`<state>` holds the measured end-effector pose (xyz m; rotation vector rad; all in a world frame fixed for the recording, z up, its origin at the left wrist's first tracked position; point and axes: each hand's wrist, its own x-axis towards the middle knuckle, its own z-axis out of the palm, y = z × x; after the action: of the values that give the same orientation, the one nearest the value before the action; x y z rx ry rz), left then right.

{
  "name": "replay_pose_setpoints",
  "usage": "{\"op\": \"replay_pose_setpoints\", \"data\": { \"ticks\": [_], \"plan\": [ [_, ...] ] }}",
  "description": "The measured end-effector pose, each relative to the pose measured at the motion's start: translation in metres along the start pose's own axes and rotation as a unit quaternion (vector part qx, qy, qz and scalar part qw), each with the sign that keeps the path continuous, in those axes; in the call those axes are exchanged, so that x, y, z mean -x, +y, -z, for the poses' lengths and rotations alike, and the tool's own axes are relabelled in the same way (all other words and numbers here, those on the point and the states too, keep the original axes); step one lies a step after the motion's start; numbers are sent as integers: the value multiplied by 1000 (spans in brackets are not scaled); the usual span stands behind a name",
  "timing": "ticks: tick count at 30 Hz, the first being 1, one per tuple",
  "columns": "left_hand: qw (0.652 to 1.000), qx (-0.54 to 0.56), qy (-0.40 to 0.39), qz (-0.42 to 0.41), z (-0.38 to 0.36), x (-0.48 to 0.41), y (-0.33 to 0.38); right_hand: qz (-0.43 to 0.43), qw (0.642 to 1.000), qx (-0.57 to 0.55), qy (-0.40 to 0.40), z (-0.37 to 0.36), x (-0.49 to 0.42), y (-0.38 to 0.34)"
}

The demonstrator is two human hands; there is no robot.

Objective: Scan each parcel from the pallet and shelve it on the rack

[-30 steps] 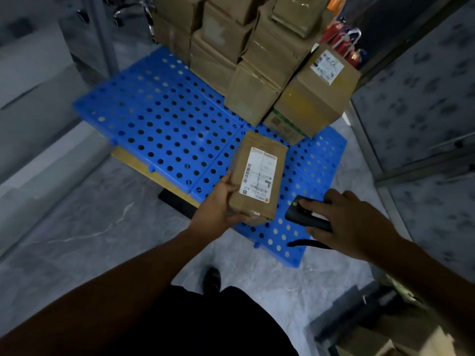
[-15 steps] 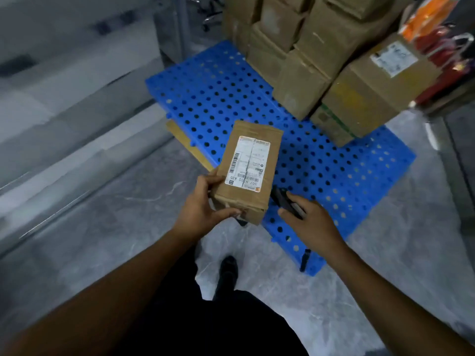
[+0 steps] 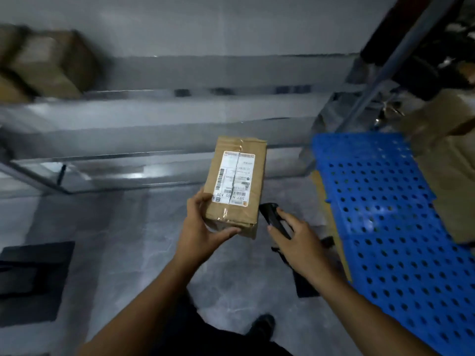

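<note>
Head view: my left grip (image 3: 203, 227) is wrapped round the near end of the parcel (image 3: 237, 181), label up, long axis running away toward the rack (image 3: 154, 111). My right grip (image 3: 300, 242) clutches the scanner (image 3: 273, 218) just beside the parcel's right edge. I reckon it needs swinging left onto the label; the pallet (image 3: 380, 201) sits off to the right.

Parcel (image 3: 236, 186) is seen as plain brown cardboard w/ a white label (image 3: 235, 178) printed in black barcodes & txt. Scanner (image 3: 273, 219) is shown black. Pallet (image 3: 385, 227) is coloured bright blue, patterned w/ reg. rows of round holes; a yellow strip (image 3: 320, 191) is seen at its left edge. Floor (image 3: 128, 240) is marbled grey w/ pale veins. Rack (image 3: 154, 119) is shown grey; the blurred box (image 3: 46, 65) on it, brown. Mat (image 3: 30, 278) & shoe (image 3: 259, 327) are seen black.
</note>
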<state>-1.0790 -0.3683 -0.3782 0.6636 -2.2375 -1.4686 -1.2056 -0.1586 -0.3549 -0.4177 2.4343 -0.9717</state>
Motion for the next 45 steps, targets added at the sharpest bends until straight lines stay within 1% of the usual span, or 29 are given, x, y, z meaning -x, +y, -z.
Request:
{"op": "replay_pose_setpoints", "data": {
  "ticks": [3, 7, 10, 14, 18, 22, 26, 29, 31, 33, 34, 36, 38, 40, 41, 45],
  "plan": [
    [997, -6, 73, 12, 71, -18, -25, 49, 998, -7, -32, -52, -37, -70],
    [990, -8, 140, 16, 174, -52, -63, 109, 990, -20, -85, -128, -79, -163],
    [986, -21, 162, 16, 239, -85, -81, 116, 987, -35, -109, -173, -107, -225],
    [985, -36, 163, 40, 289, -144, -102, 105, 986, -57, -120, -209, -147, -280],
    [985, -45, 158, 52, 311, -219, -117, 92, 986, -67, -126, -225, -208, -319],
    [986, -28, 163, 28, 325, -297, -122, 92, 985, -80, -122, -232, -283, -354],
    [976, -34, 215, -18, 344, -357, -113, 92, 983, -78, -136, -231, -344, -395],
    [967, -23, 252, -32, 359, -382, -100, 107, 980, -95, -142, -223, -365, -421],
    [962, -30, 263, -64, 363, -389, -97, 112, 977, -102, -149, -216, -372, -431],
    [959, -45, 261, -102, 365, -393, -100, 111, 977, -100, -152, -210, -379, -438],
    [959, -53, 257, -107, 366, -398, -104, 113, 977, -95, -152, -209, -384, -441],
    [965, -83, 235, -86, 368, -410, -117, 115, 978, -85, -153, -213, -397, -448],
    [967, -143, 195, -73, 369, -424, -136, 115, 977, -69, -164, -223, -410, -455],
    [954, -229, 180, -72, 370, -438, -155, 113, 978, -52, -170, -235, -421, -458],
    [949, -253, 179, -65, 370, -443, -161, 109, 979, -45, -169, -240, -426, -460],
    [949, -253, 171, -77, 374, -450, -173, 93, 987, -22, -129, -250, -430, -466]
  ]
}}
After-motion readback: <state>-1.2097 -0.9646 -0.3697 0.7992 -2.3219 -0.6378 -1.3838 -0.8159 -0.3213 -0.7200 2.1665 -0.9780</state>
